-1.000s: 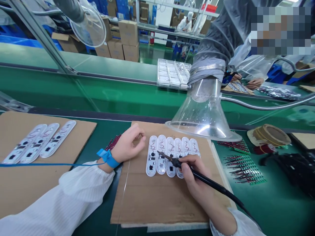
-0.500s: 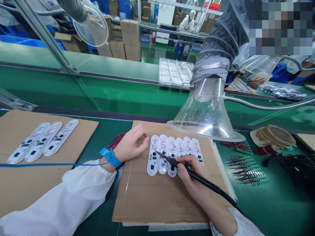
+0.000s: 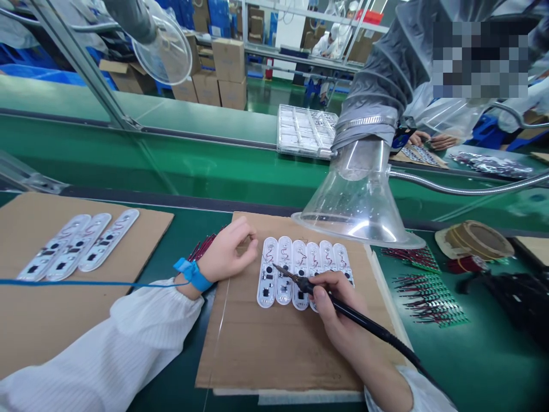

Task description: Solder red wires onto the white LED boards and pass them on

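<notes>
My right hand (image 3: 338, 303) grips a black soldering iron (image 3: 311, 285) like a pen. Its tip points left, at or just above the leftmost of several white rounded strips (image 3: 266, 286) lying side by side on cardboard (image 3: 253, 349). Each strip carries black components and thin red wires. Beside that leftmost strip is my left hand (image 3: 229, 252), its fingers curled together; whatever they pinch is too small or hidden to make out. Around the left wrist sits a blue band (image 3: 195, 276) with a blue cord. Part of a bundle of red wires (image 3: 201, 247) shows behind this hand.
A clear extraction hood (image 3: 360, 212) hangs over the strips' far right side. Three more strips (image 3: 109, 240) lie on the left cardboard (image 3: 141, 229). Green boards with red wires (image 3: 431, 297) and a tape roll (image 3: 474, 240) are at right. Across the bench, a co-worker's hands (image 3: 441, 141) work.
The camera view has shifted slightly. My hands and the soldering iron keep nearly the same place over the strips. Across the bench, the co-worker's hands have moved a little.
</notes>
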Available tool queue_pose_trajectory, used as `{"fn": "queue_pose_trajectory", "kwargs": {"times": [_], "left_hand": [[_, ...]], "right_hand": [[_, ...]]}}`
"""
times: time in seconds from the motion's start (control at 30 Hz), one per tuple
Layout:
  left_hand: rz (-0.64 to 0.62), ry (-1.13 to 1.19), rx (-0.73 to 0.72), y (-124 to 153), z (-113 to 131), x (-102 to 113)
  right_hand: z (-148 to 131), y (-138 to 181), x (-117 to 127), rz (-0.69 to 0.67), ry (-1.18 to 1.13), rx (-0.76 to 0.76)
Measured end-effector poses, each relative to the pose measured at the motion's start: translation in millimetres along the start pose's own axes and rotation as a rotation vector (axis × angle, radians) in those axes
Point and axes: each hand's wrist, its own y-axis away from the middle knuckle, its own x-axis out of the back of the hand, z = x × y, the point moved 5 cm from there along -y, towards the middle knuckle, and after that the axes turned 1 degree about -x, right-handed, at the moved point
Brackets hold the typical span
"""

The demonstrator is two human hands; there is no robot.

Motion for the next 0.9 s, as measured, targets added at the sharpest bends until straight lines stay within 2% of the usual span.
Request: {"fn": "queue_pose_trajectory", "kwargs": {"times": [0.47,0.67,0.9], "left_hand": [[-0.050,-0.016,-0.009,0.1,1.9,-3.4],[-0.036,0.001,0.031,0.1,-0.4,-0.9],[0.035,0.068,0.130,-1.0,-4.9,1.9]], "right_hand": [[-0.1,-3.4,-12.6,-0.107,-0.034,-0.064],[2.8,-2.7,-13.7,-0.096,-0.034,-0.082],[6.3,4.1,2.1,0.018,0.016,0.028]]}}
